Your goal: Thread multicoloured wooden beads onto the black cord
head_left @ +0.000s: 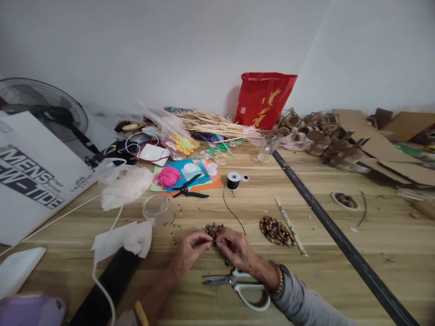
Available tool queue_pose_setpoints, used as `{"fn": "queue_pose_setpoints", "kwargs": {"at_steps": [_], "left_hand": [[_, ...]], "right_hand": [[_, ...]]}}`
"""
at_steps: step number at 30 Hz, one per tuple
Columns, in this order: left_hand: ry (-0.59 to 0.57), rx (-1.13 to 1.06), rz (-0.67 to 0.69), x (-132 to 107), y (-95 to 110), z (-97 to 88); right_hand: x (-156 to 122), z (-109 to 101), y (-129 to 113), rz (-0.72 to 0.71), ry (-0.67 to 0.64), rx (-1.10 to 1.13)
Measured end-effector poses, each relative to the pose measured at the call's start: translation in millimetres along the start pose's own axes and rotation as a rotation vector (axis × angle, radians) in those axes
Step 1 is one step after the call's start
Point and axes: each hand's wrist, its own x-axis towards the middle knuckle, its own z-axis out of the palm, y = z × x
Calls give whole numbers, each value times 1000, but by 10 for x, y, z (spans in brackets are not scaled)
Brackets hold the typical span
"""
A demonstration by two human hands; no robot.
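Note:
My left hand (189, 251) and my right hand (236, 250) meet near the front of the wooden table (374, 235), fingers pinched together on a small beaded piece (213, 229) of mixed colours. A black cord (234, 213) runs from the piece back to a black spool (233, 180). A second, flat oval beaded piece (276, 231) lies to the right of my right hand. White-handled scissors (243, 286) lie on the table just under my right wrist.
Black pliers (189, 190) rest on coloured sheets beside pink yarn (166, 176). A clear cup (157, 209), plastic bags, tissue, a chopstick (290, 225), a red bag (263, 99), straw bundles, woven baskets, cardboard and a fan (44, 108) ring the table.

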Motion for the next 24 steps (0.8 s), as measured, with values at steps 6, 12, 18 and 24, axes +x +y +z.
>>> {"fn": "queue_pose_setpoints", "kwargs": {"at_steps": [6, 12, 18, 24], "left_hand": [[-9, 14, -49, -11, 40, 6], [-5, 8, -62, -1, 22, 11], [-16, -2, -61, 0, 34, 8], [-19, 2, -72, -6, 77, 4]], "right_hand": [[3, -14, -18, 14, -33, -10], [14, -22, -25, 15, -39, -5], [18, -21, -30, 9, -38, -4], [17, -9, -30, 18, -20, -1]]}}
